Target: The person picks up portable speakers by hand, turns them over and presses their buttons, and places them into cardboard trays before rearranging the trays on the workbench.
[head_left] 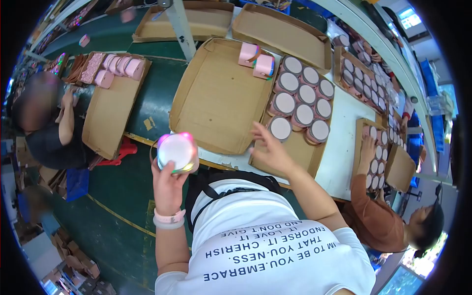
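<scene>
My left hand (168, 184) grips a round pink device (177, 153) with a white face and glowing coloured lights, held just off the table's front edge. My right hand (272, 149) is raised with its fingers apart and empty, over the near side of the cardboard trays. Beside it, a tray (300, 160) bears several round pink devices with white tops (304, 114) standing in rows. In the large cardboard tray (211, 103) to its left, two pink devices (264, 66) with lit edges lie at the far right corner.
Two shallow cardboard boxes (281, 37) lie at the back. A metal post (181, 32) rises behind the large tray. At the right, a person in brown (381, 221) reaches into another filled tray. At the left sits a person in black (59, 140) beside a cardboard tray (109, 115).
</scene>
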Action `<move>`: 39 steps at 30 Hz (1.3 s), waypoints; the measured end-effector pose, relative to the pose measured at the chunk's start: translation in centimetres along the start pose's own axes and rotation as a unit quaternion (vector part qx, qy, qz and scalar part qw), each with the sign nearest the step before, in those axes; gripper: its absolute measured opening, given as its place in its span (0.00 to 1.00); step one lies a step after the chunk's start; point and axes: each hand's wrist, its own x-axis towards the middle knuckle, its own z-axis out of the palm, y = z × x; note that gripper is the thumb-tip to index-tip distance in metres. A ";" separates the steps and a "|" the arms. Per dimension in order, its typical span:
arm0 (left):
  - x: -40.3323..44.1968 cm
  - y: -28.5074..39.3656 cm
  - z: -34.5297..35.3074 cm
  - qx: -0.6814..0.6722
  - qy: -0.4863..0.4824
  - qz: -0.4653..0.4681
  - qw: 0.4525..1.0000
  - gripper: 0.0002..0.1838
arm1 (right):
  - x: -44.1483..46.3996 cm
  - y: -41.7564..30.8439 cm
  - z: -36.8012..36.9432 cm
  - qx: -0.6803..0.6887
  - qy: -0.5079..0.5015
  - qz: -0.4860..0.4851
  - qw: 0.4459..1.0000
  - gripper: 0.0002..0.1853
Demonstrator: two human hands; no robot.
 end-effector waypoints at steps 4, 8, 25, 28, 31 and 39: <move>3.4 -3.6 4.9 0.294 -0.107 0.236 0.920 0.32 | -1.3 -3.8 2.2 0.289 -0.071 -0.024 0.954 0.50; 3.7 -4.9 10.7 0.493 -0.254 0.449 0.701 0.35 | -1.3 -5.8 2.8 0.589 0.072 0.021 0.804 0.44; 26.7 -12.2 17.2 0.567 -0.226 0.293 0.736 0.48 | -13.6 6.1 2.8 -0.023 0.477 0.198 0.856 0.52; 31.9 -13.9 21.8 0.584 -0.186 0.357 0.705 0.53 | -14.6 4.5 3.7 0.131 0.551 0.271 0.778 0.53; 33.5 -14.4 25.7 0.701 -0.196 0.321 0.606 0.53 | -15.0 2.6 4.0 0.040 0.538 0.295 0.789 0.53; 39.5 -13.5 23.0 0.544 -0.276 0.323 0.724 0.38 | -13.9 -1.1 1.9 -0.214 0.481 0.242 0.815 0.51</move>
